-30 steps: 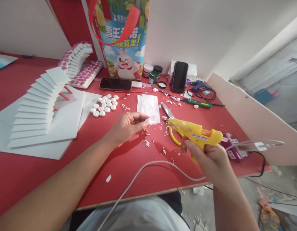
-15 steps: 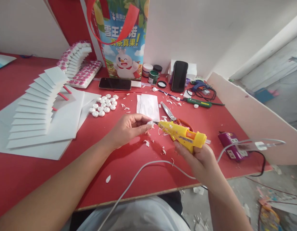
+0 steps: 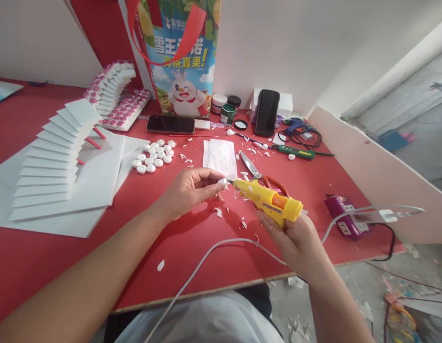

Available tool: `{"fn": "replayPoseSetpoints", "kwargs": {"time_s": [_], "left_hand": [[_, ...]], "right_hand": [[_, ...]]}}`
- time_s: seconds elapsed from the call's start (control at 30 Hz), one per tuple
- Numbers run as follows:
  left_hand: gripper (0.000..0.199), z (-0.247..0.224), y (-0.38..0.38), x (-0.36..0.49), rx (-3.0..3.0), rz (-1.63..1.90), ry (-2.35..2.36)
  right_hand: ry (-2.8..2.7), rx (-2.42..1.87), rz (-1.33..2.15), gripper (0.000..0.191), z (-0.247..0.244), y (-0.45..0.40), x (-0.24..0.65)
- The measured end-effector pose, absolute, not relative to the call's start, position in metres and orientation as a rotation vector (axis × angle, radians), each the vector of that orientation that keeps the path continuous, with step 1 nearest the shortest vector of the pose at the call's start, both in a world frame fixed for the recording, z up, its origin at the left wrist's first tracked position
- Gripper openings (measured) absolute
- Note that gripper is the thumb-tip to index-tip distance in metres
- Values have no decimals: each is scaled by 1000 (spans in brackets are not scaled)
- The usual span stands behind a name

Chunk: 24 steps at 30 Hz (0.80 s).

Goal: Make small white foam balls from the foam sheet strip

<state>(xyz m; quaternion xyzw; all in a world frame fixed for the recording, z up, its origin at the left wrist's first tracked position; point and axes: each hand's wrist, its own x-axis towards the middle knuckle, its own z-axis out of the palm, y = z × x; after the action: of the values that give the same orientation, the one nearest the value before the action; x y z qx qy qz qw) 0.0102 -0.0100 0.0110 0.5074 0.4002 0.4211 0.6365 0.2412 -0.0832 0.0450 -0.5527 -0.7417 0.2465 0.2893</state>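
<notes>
Between the thumb and fingers of my left hand is a small white rolled piece, pinched close to the nozzle of a yellow hot glue gun. My right hand is wrapped round the glue gun's handle, its nozzle pointing left at the white piece. Whether the nozzle touches the piece I cannot tell. Just beyond lies a folded white paper sheet. Scissors with orange-red handles lie behind the gun. Several white rolled rosettes sit grouped to the left.
Fanned white boards lie on the left. A phone lies before a printed bag; another phone leans upright. A green-handled tool and a purple power strip are on the right. A pale cord crosses the front edge.
The glue gun and my right hand have shifted slightly left. The white piece in my left fingers has turned a little, and its rounded end shows more clearly.
</notes>
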Motion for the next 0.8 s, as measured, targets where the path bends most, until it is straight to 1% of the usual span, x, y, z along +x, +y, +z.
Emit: {"fn": "replayPoseSetpoints", "kwargs": {"time_s": [0.1,0.23,0.37,0.5,0.8], "left_hand": [[24,11,-10,10,1162,969,920],[23,10,-9,9,1175,958,915],[23,8,-9,8,1176,951,893],[24,7,-9,8,1172,937,874],[24,6,-9,7,1188,919,887]], "right_hand": [[-1973,-1487,641,28,44,-83,242],[-1952,-1509,641,35,44,-84,241],[-1968,-1497,605,32,45,-82,242],[-1952,-1505,600,36,45,-81,243],[-1943,-1509,614,34,45,-83,242]]}}
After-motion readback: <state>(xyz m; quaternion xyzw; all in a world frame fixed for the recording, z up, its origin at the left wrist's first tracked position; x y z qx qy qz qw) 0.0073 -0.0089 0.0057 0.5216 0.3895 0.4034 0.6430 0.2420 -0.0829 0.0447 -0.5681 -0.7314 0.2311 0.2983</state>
